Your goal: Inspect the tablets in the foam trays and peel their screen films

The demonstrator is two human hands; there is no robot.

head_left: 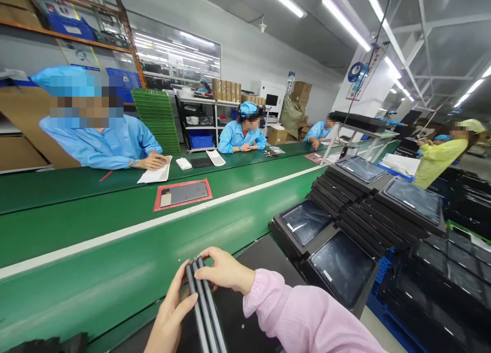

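Near the bottom middle of the head view, a small stack of thin grey tablets is held upright, edges towards me. My left hand grips the stack from the left, its thumb across the near edges. At the upper end my right hand is closed on the same stack, with thumb and fingers on its right side. Beneath lies a black work surface. The flat faces of the tablets are mostly hidden.
Right of me are stacked black trays bearing dark tablet screens. A green conveyor belt crosses in front, carrying a grey panel on a red mat. Several people in blue sit opposite; one in yellow stands at right.
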